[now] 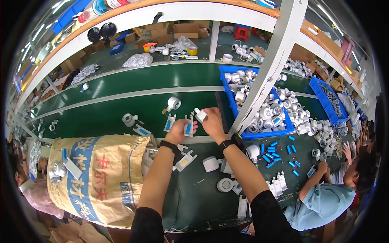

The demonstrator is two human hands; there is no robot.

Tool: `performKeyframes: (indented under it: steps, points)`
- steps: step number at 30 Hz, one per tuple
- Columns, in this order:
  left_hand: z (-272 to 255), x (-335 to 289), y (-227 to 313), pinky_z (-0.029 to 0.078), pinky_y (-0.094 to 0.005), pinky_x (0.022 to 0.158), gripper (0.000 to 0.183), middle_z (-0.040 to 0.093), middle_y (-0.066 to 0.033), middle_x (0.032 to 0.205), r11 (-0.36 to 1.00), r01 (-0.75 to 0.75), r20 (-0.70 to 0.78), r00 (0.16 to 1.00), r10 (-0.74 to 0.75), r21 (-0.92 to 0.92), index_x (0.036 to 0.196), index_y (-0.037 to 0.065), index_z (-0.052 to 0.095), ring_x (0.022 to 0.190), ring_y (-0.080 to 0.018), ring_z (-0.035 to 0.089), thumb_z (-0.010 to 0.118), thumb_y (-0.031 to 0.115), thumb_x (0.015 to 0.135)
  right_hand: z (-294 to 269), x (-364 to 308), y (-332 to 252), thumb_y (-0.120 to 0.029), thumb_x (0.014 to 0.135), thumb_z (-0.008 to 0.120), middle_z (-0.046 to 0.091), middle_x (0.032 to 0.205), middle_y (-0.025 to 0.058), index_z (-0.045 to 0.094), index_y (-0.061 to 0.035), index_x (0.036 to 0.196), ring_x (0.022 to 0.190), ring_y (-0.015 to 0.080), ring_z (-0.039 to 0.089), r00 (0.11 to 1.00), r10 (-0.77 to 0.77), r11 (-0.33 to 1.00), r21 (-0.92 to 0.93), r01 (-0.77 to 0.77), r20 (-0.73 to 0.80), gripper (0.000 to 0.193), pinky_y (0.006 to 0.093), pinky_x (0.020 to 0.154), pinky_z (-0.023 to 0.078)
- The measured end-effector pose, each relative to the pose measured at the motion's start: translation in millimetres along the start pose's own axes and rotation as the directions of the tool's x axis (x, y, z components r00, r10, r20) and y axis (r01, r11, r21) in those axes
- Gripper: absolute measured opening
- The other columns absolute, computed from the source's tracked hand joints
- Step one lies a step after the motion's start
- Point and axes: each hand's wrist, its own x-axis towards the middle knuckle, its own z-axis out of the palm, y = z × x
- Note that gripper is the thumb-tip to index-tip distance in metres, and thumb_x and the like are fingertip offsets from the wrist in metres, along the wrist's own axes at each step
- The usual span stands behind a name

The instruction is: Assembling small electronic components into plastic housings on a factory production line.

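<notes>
My left hand (178, 131) is closed around a flat white plastic panel (188, 126) that carries a blue cylindrical battery. Just right of it, my right hand (213, 122) grips a small white plastic housing (200, 116), its fingers partly covering it. The two parts are close together; whether they are joined by a wire I cannot tell. Left of my left hand lies another white panel with a blue cell (169, 122). Beyond it sits a round white lamp-like head (174, 103). Below my left wrist rests a white panel with a yellowish patch (185, 160).
A blue crate (259, 134) heaped with white housings stands right, behind a white post (265, 77). Loose blue batteries (270, 155) lie nearer. A large printed sack (109, 174) covers the left bench. A co-worker in a light blue shirt (324, 204) works at right. A shelf beam crosses above.
</notes>
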Motion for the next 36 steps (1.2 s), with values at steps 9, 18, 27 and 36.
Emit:
performKeyframes:
  steps: [9, 18, 27, 36]
  points:
    - [9.8, 0.3, -17.3, 0.055, -0.036, 0.077, 0.023, 0.069, -0.0109, 0.102, 0.931, -0.05, -0.009, 0.998, 0.057, 0.362, 0.11, 0.001, 0.059, 0.087, -0.0227, 0.068, 0.045, 0.004, 0.092, 14.7, -8.2, 5.6, -0.013, 0.087, 0.066, 0.066, 0.106, 0.0207, 0.069, -0.0037, 0.11, 0.1, 0.0391, 0.065, 0.966, 0.186, 0.953, 0.204, -0.222, 0.181, 0.025, 0.0411, 0.091, 0.052]
    - [-3.4, 13.0, -11.0, 0.052, -0.0344, 0.087, 0.021, 0.069, -0.0091, 0.105, 0.997, 0.025, -0.023, 0.999, -0.023, 0.079, 0.109, 0.003, 0.065, 0.097, -0.0202, 0.064, 0.058, 0.012, 0.092, 46.0, -5.1, 17.9, -0.018, 0.085, 0.07, 0.075, 0.095, 0.0151, 0.075, -0.0016, 0.102, 0.087, 0.0241, 0.072, 0.878, 0.241, 0.736, 0.511, -0.443, 0.414, 0.025, 0.0347, 0.081, 0.055]
    - [-1.3, 37.0, -14.8, 0.057, -0.0306, 0.083, 0.024, 0.074, -0.007, 0.102, 0.989, -0.133, -0.113, 0.984, 0.14, 0.07, 0.108, 0.005, 0.068, 0.092, -0.0182, 0.071, 0.074, 0.022, 0.092, 14.3, 4.5, 3.9, -0.003, 0.09, 0.066, 0.075, 0.097, 0.0119, 0.07, -0.0023, 0.112, 0.086, 0.019, 0.073, 0.937, 0.19, 0.818, 0.481, -0.316, 0.293, 0.022, 0.0305, 0.079, 0.057]
    - [-3.6, 42.0, -13.4, 0.057, -0.0316, 0.08, 0.024, 0.073, -0.005, 0.098, 0.983, -0.156, -0.097, 0.981, 0.165, 0.095, 0.105, 0.006, 0.069, 0.087, -0.0166, 0.07, 0.076, 0.025, 0.092, 4.7, 7.0, 3.1, -0.009, 0.09, 0.07, 0.075, 0.092, 0.0106, 0.071, -0.0039, 0.111, 0.082, 0.0169, 0.071, 0.949, 0.088, 0.844, 0.483, -0.233, 0.303, 0.021, 0.0299, 0.078, 0.057]
